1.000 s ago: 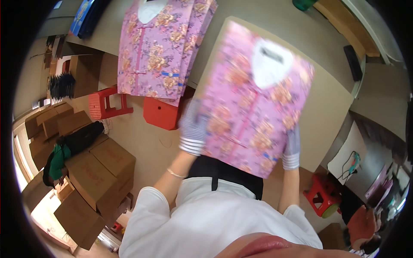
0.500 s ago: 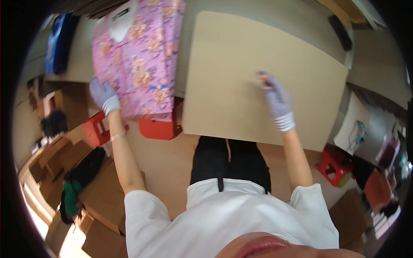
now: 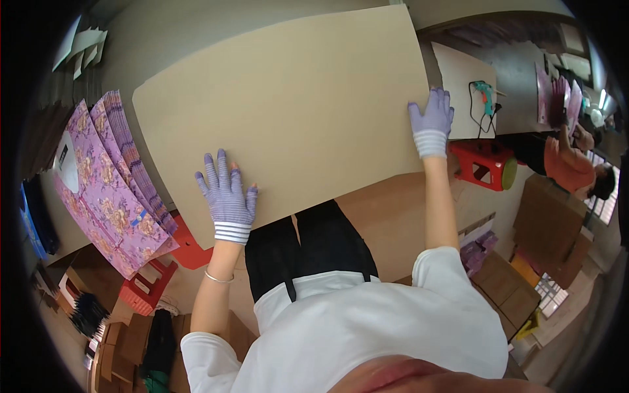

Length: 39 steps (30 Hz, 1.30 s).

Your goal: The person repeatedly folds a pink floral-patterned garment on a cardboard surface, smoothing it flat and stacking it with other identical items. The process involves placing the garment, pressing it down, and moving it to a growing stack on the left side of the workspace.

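I have both gloved hands spread flat on the big tan cardboard sheet (image 3: 288, 111) that covers most of the tabletop (image 3: 164, 39). My left hand (image 3: 227, 196) presses open-palmed near the sheet's near edge, toward its left corner; my right hand (image 3: 432, 121) lies open at the right edge, fingers splayed, gripping nothing. I judge this to be the step of settling and squaring the sheet on the table. The next move would call for even pressure from both palms so the board does not skew or slide over the near edge. The sheet looks plain, smooth and stiff, with no print or crease that I can make out. A stack of pink floral bags (image 3: 108, 183) lies at the tabletop's left edge, just beside the sheet, perhaps touching it.
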Motion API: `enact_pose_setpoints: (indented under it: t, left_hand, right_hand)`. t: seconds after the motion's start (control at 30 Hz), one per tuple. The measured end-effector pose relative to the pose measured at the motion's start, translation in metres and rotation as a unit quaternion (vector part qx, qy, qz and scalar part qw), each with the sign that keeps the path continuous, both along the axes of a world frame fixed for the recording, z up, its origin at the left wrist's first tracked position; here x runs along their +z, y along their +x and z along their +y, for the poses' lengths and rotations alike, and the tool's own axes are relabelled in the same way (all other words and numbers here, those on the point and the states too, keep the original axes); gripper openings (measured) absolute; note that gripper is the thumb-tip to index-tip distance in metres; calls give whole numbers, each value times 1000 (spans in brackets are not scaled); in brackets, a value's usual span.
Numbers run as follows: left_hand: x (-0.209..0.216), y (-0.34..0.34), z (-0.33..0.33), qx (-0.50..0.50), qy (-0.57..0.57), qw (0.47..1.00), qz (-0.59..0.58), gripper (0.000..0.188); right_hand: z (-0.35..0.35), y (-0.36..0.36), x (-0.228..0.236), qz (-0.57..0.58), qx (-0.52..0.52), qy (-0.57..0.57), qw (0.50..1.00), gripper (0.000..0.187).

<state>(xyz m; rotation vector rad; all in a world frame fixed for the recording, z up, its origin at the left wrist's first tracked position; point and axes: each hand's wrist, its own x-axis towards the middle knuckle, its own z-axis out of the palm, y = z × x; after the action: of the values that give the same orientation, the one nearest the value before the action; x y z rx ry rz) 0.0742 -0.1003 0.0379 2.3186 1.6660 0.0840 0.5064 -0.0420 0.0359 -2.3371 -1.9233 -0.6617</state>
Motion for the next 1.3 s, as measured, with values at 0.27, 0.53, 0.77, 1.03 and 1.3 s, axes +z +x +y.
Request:
enact_pose_setpoints:
  t: [0.27, 0.53, 0.77, 1.03, 1.3]
  left_hand:
    - [-17, -95, 12, 433, 93, 795, -415, 65]
    - [65, -86, 5, 456, 75, 794, -396, 32]
    - [101, 24, 3, 101, 129, 964, -208, 46]
    - [-11, 95, 35, 130, 88, 985, 76, 51]
    - [18, -4, 17, 245, 8, 745, -620, 68]
  right_hand:
    - [-62, 57, 93, 674, 8, 163, 720, 27]
    - [-21, 69, 51, 649, 13, 35, 760, 27]
    - [-17, -67, 103, 526, 222, -105, 814, 47]
    - [5, -197, -10, 215, 255, -107, 937, 41]
    - [-3, -66, 19, 785, 139, -17, 603, 47]
